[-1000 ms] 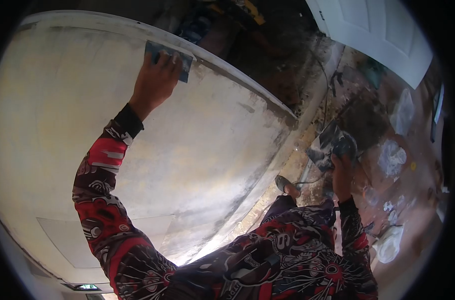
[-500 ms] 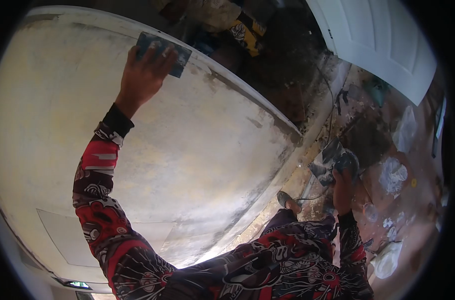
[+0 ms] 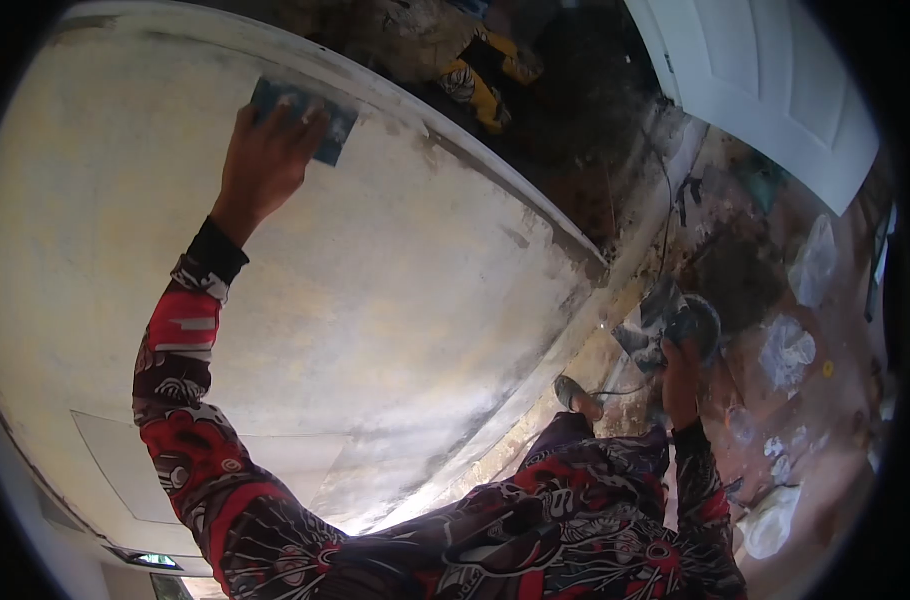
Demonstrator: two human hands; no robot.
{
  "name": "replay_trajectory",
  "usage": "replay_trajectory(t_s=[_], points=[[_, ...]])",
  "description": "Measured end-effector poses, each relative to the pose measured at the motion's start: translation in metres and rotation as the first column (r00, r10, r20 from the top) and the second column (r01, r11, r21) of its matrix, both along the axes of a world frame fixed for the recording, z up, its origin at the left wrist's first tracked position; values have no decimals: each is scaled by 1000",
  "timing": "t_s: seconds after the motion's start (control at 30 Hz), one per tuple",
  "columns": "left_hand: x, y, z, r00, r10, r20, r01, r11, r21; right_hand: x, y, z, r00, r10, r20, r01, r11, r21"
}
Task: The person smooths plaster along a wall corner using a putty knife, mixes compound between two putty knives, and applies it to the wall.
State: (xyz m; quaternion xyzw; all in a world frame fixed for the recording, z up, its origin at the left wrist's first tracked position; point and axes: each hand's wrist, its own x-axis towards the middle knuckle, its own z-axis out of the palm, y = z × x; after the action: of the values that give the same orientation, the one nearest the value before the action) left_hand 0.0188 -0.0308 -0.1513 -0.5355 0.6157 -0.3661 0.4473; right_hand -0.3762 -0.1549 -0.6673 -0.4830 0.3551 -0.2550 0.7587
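Note:
My left hand (image 3: 260, 165) reaches up and presses a flat blue putty spreader (image 3: 337, 135) against the pale wall (image 3: 355, 280), close to its edge. The fingers lie across the back of the spreader, which has whitish smears. Low on the right, my right hand (image 3: 681, 375) grips a second dark blue putty spreader (image 3: 643, 335) marked with white putty. Its handle side is partly hidden by my fingers. The wall's surface is blotchy, with yellowish patches and grey bare spots along the border.
A dark round bucket (image 3: 708, 318) seems to stand behind my right hand. Clear plastic bags (image 3: 787, 352) and scraps litter the floor. A thin cable (image 3: 667, 215) runs by the wall's end. A white panelled door (image 3: 765, 90) is at upper right, a dark opening beyond the wall edge.
My left hand and its spreader have slid a little left and down along the wall, away from the edge. My right hand stays nearly in place with its spreader.

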Motion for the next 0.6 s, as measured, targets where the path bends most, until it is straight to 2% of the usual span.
replay_trajectory(t_s=[0.07, 0.1, 0.13, 0.27, 0.33, 0.43, 0.6], points=[[-7, 12, 7, 999, 33, -29, -32, 999, 29, 3, 3, -3, 999, -30, 13, 30, 999, -18], [-16, 11, 12, 999, 9, -39, -9, 1000, -6, 2, -2, 5, 999, -31, 41, 27, 996, 82], [-18, 8, 22, 999, -40, -4, 40, 999, -37, 1, -5, 14, 997, -31, 67, 19, 983, 182], [-18, -12, 59, 973, -150, 172, 178, 971, -159, -3, -9, 13, 999, 40, 35, -46, 977, 209], [-11, -20, 77, 949, -87, 302, 171, 949, -265, -6, -9, 13, 997, 47, 62, -59, 978, 202], [-2, -21, 105, 916, -15, 401, 174, 915, -364, -4, -8, 14, 995, 21, 102, -41, 978, 205], [12, -20, 111, 926, 2, 377, 142, 925, -354, -5, -7, 12, 997, 17, 77, -34, 975, 220]])
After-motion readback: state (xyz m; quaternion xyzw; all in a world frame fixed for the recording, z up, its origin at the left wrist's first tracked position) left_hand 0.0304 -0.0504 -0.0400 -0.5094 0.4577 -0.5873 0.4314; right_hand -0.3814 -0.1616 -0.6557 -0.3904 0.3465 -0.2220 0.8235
